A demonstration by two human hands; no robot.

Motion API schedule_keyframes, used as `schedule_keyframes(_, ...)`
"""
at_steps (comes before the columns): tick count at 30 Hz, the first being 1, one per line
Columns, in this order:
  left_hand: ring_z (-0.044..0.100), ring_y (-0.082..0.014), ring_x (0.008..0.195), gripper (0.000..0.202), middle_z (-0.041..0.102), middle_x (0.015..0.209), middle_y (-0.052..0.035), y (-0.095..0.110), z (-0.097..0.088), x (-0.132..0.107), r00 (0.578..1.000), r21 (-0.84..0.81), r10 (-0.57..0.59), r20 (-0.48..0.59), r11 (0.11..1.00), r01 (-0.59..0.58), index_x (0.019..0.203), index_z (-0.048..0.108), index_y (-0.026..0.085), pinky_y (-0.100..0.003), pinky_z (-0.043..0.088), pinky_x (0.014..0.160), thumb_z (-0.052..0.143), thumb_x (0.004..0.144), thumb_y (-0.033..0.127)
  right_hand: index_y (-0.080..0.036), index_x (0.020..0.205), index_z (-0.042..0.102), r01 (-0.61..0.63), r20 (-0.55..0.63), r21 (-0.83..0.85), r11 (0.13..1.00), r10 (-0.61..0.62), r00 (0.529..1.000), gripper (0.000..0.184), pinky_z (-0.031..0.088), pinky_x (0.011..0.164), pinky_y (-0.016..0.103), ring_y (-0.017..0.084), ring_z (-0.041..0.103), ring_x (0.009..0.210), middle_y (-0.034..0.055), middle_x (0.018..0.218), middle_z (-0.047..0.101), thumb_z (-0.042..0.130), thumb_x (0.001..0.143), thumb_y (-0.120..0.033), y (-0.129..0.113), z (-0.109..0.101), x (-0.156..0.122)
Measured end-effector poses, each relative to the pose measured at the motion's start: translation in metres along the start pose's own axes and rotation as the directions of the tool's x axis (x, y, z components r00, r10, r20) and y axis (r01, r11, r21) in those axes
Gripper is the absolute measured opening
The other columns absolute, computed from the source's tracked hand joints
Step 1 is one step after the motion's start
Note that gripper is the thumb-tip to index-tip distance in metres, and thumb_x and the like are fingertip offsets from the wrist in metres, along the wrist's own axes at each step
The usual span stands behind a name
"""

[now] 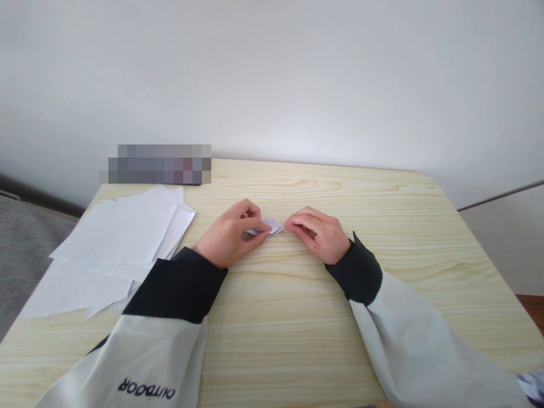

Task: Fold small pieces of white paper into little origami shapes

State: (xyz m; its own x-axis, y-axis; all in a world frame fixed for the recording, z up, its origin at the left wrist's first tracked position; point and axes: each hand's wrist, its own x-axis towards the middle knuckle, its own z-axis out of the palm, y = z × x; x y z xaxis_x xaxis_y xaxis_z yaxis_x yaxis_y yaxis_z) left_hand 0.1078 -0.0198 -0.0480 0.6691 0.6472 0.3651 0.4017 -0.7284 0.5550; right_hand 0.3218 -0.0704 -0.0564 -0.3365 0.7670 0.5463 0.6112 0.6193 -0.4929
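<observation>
A small folded piece of white paper point(272, 225) is held just above the tabletop, near the middle of the view. My left hand point(232, 231) pinches its left part between thumb and fingers, which partly cover it. At the paper's pointed right tip, my right hand point(319, 231) has thumb and fingertips closed together on it. The exact shape of the folds is too small to make out.
Loose white sheets point(123, 232) lie in an overlapping pile on the left of the light wooden table point(280, 340). A blurred-out dark object point(157, 167) stands at the back left edge. Behind the table rises a white wall point(297, 73).
</observation>
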Motion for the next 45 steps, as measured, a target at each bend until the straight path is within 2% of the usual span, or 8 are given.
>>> schedule_keyframes(7,0.056,-0.0147,0.082,0.017,0.055,0.09,-0.0049,0.002,-0.001,0.001,1.0,0.013,-0.003,-0.005,1.0,0.003,0.093,0.066,0.016,-0.026,0.048,0.076,0.057,0.08,0.023,-0.018,0.09,0.062,-0.005,-0.012,0.003,1.0,0.005,1.0,0.01,0.05,0.07,0.022,0.011,0.061,0.078,0.0047,0.087,0.065,0.052,0.088,-0.016,0.0,0.0,0.0)
schedule_keyframes(15,0.054,-0.0197,0.089,0.023,0.057,0.092,-0.0081,0.004,0.001,0.0,1.0,0.128,0.018,-0.026,0.992,-0.014,0.098,0.064,0.013,-0.034,0.047,0.082,0.057,0.08,0.026,-0.019,0.091,0.061,-0.027,-0.009,0.015,1.0,0.027,1.0,0.011,0.05,0.064,0.021,0.011,0.059,0.072,0.0043,0.089,0.063,0.052,0.086,-0.016,-0.002,0.001,0.0)
schedule_keyframes(21,0.054,-0.0196,0.087,0.025,0.059,0.092,-0.0075,0.005,0.004,0.001,0.998,0.134,0.068,0.008,0.989,-0.068,0.101,0.064,0.015,-0.033,0.047,0.08,0.058,0.08,0.027,-0.02,0.102,0.059,0.01,0.026,-0.015,1.0,-0.01,1.0,0.018,0.052,0.074,0.027,0.015,0.06,0.089,0.0067,0.099,0.061,0.055,0.085,-0.02,-0.002,0.003,0.0)
schedule_keyframes(26,0.055,-0.02,0.085,0.026,0.062,0.09,-0.0079,0.006,0.008,0.002,0.995,0.136,0.099,0.0,0.986,-0.099,0.098,0.065,0.015,-0.034,0.047,0.078,0.06,0.081,0.033,-0.02,0.093,0.061,0.033,0.046,-0.085,0.996,-0.03,0.998,0.011,0.05,0.077,0.029,0.015,0.059,0.082,0.007,0.101,0.06,0.055,0.084,-0.022,-0.005,0.006,0.0)
schedule_keyframes(32,0.055,-0.0205,0.085,0.026,0.063,0.089,-0.0069,0.006,0.006,0.002,0.998,0.127,0.056,0.008,0.99,-0.057,0.093,0.063,0.016,-0.034,0.047,0.078,0.064,0.079,0.037,-0.02,0.084,0.063,0.018,0.074,-0.099,0.995,-0.01,0.997,0.009,0.049,0.072,0.027,0.011,0.056,0.071,0.0065,0.103,0.059,0.054,0.084,-0.019,-0.005,0.007,0.0)
schedule_keyframes(40,0.054,-0.0167,0.08,0.018,0.055,0.085,-0.0045,0.01,0.003,0.001,0.999,0.156,0.04,-0.01,0.987,-0.038,0.089,0.064,0.019,-0.028,0.046,0.072,0.059,0.081,0.034,-0.019,0.085,0.059,0.008,0.076,-0.078,0.997,-0.002,0.997,0.007,0.049,0.077,0.029,0.016,0.059,0.085,0.0068,0.096,0.061,0.053,0.081,-0.017,-0.007,0.006,0.001)
schedule_keyframes(45,0.053,-0.0176,0.08,0.017,0.056,0.085,-0.0045,0.01,0.004,0.001,1.0,0.207,0.03,0.005,0.978,-0.031,0.087,0.066,0.02,-0.03,0.046,0.073,0.057,0.082,0.033,-0.019,0.084,0.059,-0.012,0.072,-0.09,0.996,0.019,0.997,0.006,0.049,0.076,0.029,0.016,0.059,0.084,0.0066,0.097,0.06,0.054,0.08,-0.018,-0.007,0.006,0.001)
